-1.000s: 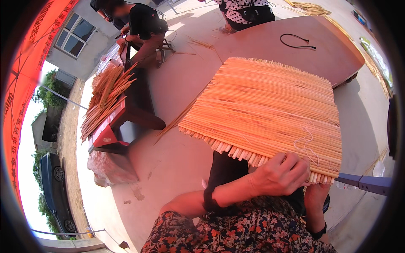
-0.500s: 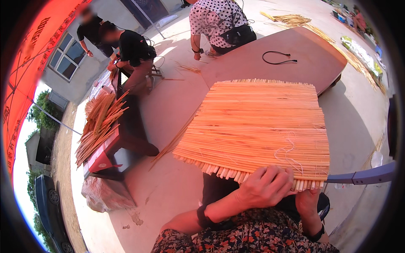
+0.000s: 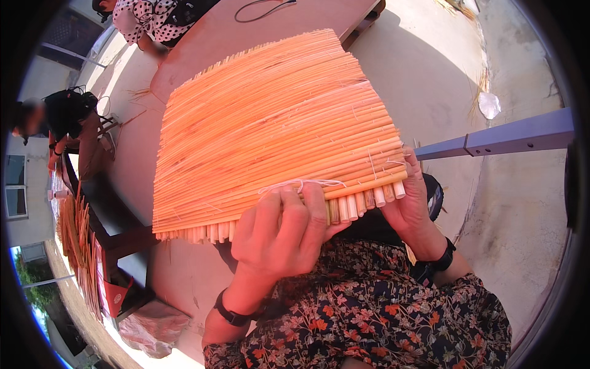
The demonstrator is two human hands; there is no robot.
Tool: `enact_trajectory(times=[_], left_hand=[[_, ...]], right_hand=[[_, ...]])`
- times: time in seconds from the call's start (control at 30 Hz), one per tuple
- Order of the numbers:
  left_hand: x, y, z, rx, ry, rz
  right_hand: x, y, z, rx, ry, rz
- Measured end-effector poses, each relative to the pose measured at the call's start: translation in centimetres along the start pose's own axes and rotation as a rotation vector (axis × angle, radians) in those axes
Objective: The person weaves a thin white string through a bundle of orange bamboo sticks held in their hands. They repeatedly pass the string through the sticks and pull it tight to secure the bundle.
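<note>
A mat of straight pale-yellow sticks (image 3: 270, 129) is held up in front of me, its uneven cut ends along the near and far edges. My left hand (image 3: 283, 234) is closed on the near edge, fingers curled over the top beside a loose loop of white thread (image 3: 326, 183). My right hand (image 3: 409, 209) holds the right near corner, thumb side partly hidden behind the sticks. Short white thread pieces lie across the right part of the mat. My flowered clothing is below my hands.
A large tan board (image 3: 313, 21) with a black cable is beyond the mat. At left, a dark bench (image 3: 123, 240) carries stick bundles (image 3: 80, 246), near a seated co-worker (image 3: 74, 120). Another person (image 3: 150, 21) bends at top left. A purple metal beam (image 3: 504, 136) runs at right.
The view has swung so the surroundings sit differently. The mat now appears higher and further left, tilted, with both hands still on it and more of my right hand showing.
</note>
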State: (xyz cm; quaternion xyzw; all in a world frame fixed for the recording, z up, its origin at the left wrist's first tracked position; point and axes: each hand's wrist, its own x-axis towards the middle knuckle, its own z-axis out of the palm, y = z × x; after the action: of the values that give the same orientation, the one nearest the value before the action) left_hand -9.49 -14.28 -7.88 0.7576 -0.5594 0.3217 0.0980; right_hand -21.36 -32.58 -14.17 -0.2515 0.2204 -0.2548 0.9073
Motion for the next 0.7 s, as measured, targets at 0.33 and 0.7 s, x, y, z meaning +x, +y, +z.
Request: enact_trajectory(times=[0.33,0.7], left_hand=[[-0.8,0.4,1.3,-0.014,-0.004,-0.027],[-0.2,0.8,1.8,-0.026,-0.011,-0.023]], right_hand=[[2.1,0.4,-2.9,0.499,0.04,0.31],[-1.6,2.6,-28.1,-0.119,0.467,0.386]])
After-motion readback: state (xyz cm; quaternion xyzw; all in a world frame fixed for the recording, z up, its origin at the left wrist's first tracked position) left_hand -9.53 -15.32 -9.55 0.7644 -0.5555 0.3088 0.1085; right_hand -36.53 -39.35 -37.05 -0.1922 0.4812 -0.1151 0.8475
